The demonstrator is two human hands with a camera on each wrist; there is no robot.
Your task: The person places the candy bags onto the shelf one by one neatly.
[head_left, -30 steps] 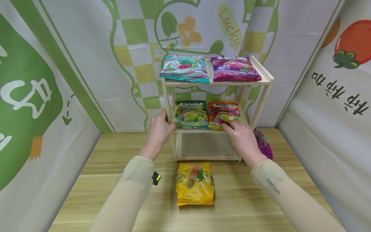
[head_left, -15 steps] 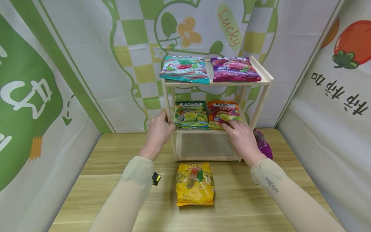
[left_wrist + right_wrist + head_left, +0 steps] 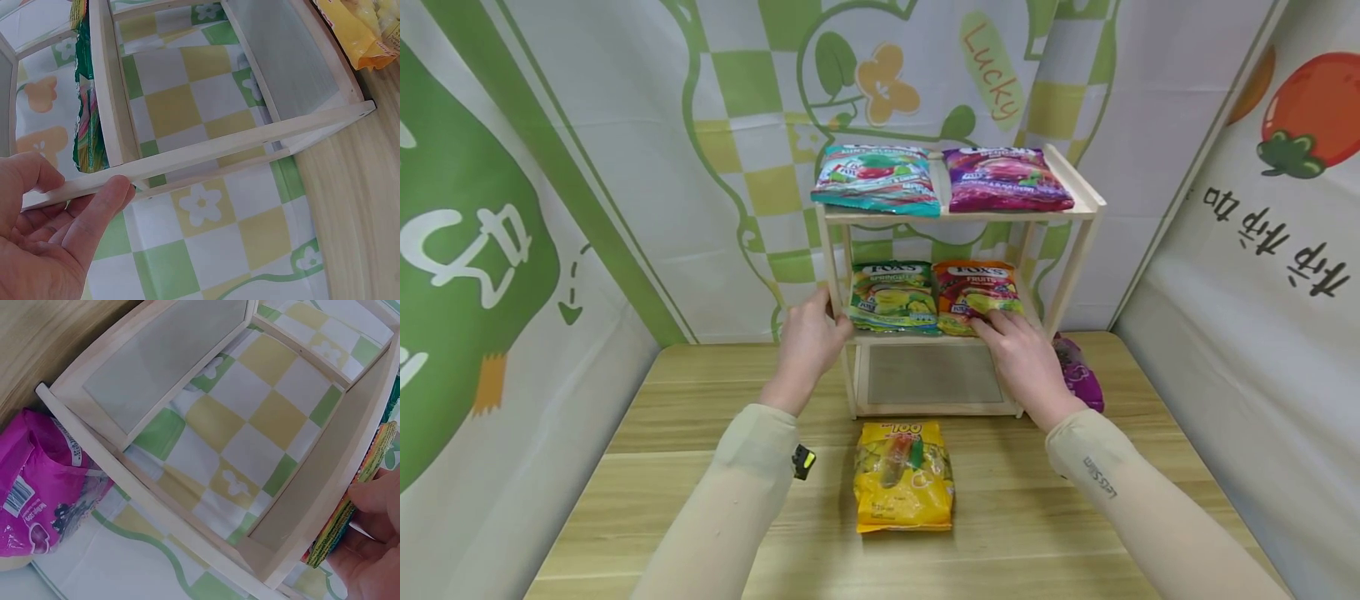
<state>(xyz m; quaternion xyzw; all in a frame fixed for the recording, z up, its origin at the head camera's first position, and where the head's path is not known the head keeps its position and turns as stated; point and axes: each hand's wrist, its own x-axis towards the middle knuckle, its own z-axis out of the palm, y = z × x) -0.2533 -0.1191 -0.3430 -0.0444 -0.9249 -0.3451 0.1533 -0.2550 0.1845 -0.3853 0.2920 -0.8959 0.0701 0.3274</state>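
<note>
Head camera view: a person's two hands are working at a small wooden shelf (image 3: 1072,267) standing on a table (image 3: 655,433). The right hand (image 3: 1025,358) is covering the lower right corner of a red candy bag (image 3: 976,287), so part of its print is staying hidden. Behind the shelf's right post, a magenta bag (image 3: 1081,379) is showing only partly, and the left edge of the right wrist view is cutting it off. The top edges of the teal bag (image 3: 877,179) and purple bag (image 3: 1006,179) on the upper board are angling away, making their brand lettering hard to read.

The red bag is lying on the middle board, right beside a green bag (image 3: 892,296). Its brand name is pointing toward the back, its front edge toward the person; foreshortening is making its long axis hard to tell. From the right wrist it is appearing edge-on, a thin strip slanting up to the right. Right thumb and fingers are pinching that front edge. The left hand (image 3: 808,342) is gripping the left front post, thumb and fingers bending around it. A yellow bag (image 3: 904,475) is lying before the shelf.
</note>
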